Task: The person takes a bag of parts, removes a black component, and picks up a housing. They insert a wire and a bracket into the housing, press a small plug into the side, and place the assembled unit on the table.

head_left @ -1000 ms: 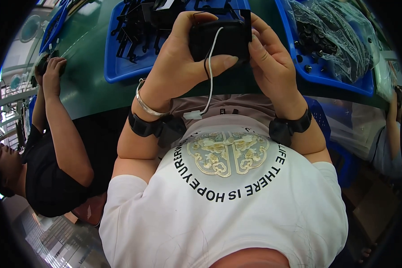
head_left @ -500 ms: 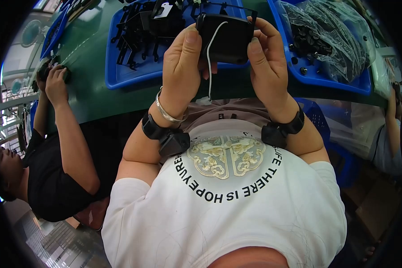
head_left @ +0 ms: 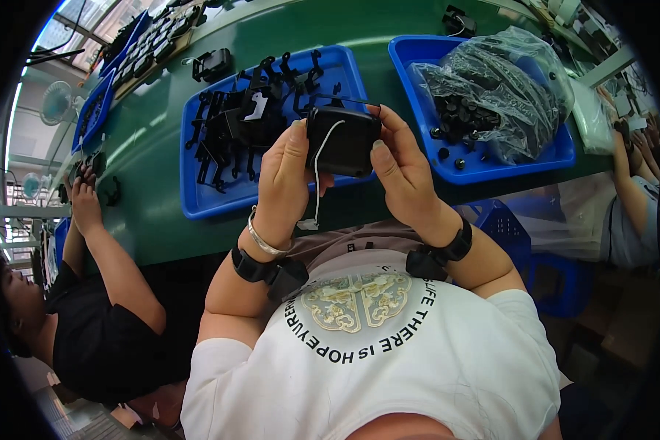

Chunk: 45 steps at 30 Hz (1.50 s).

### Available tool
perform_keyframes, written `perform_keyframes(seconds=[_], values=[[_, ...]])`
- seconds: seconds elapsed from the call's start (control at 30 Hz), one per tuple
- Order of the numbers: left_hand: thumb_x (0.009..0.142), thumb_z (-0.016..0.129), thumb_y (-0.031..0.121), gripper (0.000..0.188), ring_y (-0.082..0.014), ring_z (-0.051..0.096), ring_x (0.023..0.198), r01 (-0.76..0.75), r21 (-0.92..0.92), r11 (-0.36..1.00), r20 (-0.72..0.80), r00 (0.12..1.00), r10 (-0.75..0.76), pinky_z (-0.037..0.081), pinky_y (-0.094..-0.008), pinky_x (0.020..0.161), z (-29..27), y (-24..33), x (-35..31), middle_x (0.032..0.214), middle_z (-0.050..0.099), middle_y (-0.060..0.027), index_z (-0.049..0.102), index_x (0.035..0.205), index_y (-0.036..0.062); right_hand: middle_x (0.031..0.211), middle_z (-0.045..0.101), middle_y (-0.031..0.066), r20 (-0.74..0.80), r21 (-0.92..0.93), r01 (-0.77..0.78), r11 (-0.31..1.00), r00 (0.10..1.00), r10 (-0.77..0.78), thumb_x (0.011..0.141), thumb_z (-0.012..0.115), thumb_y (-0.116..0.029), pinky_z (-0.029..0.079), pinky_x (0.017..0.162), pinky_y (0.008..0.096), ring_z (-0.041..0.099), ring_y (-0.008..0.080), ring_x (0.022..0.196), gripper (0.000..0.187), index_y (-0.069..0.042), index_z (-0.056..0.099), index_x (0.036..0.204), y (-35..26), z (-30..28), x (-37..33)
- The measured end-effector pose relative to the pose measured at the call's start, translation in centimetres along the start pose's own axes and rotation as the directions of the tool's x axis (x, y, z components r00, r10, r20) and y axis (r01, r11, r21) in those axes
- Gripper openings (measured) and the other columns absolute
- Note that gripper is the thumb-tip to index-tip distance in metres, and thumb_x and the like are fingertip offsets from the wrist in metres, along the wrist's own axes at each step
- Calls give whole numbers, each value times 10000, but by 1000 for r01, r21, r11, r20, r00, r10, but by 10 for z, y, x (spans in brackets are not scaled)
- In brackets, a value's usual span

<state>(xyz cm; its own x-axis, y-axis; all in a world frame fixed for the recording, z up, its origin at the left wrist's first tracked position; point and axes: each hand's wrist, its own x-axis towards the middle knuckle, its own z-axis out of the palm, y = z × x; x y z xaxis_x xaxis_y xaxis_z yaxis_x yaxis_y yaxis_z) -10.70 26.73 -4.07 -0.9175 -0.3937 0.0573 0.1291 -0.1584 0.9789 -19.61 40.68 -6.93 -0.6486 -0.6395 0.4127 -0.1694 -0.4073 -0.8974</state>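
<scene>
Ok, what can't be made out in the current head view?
All in the head view:
- Far face of the black device: turned away from the camera.
- Most fingers of the left hand: behind the device.
- Contents of the plastic bag: obscured by folds and glare.
- What the left-side co-worker's hand works on: too small, partly covered by fingers.
- Person at far right: cut off by the dark fisheye rim.

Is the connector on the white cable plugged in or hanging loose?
Loose: the connector dangles from the white cable below the black housing, joined to nothing visible.
</scene>
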Motion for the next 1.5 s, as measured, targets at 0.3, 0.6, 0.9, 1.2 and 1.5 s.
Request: perform_keyframes(seconds=[0.3,0.6,0.9,1.2,1.5], values=[[982,341,373,431,-64,519,525,-126,65,990,-19,992,127,384,-168,429,6,20,17,754,604,-30,534,1120,13,1123,508,44,-55,140,-21,990,998,29,978,410,-224,420,837,229,495,81,944,417,-13,357,1332,-24,3,32],[959,435,266,346,-94,564,721,-153,-152,977,-25,988,151,455,-209,574,12,37,33,938,605,-79,479,1175,0,899,591,36,-27,79,-224,971,974,227,972,411,-250,473,567,253,558,108,656,340,-46,468,1239,-50,-64,124],[825,603,18,323,-107,569,717,-517,326,792,94,851,517,472,-230,634,28,25,16,949,616,-85,497,1130,2,815,567,12,-253,-472,-526,708,850,463,943,421,-312,476,556,270,523,129,589,322,-129,526,1187,35,-179,232],[821,552,-67,330,-133,569,781,-471,218,855,112,882,457,473,-237,696,13,59,-6,940,600,-140,454,1135,-39,828,611,106,-411,-804,-590,69,636,653,880,434,-246,490,579,377,607,250,700,307,-102,571,1115,62,-236,264],[820,527,-61,226,-152,541,638,-439,62,896,-323,841,434,462,-251,580,-47,82,-5,827,597,-153,480,1040,-41,918,632,194,245,-966,257,-9,931,269,747,608,-435,471,769,415,600,341,883,477,-4,613,952,96,-114,438]])
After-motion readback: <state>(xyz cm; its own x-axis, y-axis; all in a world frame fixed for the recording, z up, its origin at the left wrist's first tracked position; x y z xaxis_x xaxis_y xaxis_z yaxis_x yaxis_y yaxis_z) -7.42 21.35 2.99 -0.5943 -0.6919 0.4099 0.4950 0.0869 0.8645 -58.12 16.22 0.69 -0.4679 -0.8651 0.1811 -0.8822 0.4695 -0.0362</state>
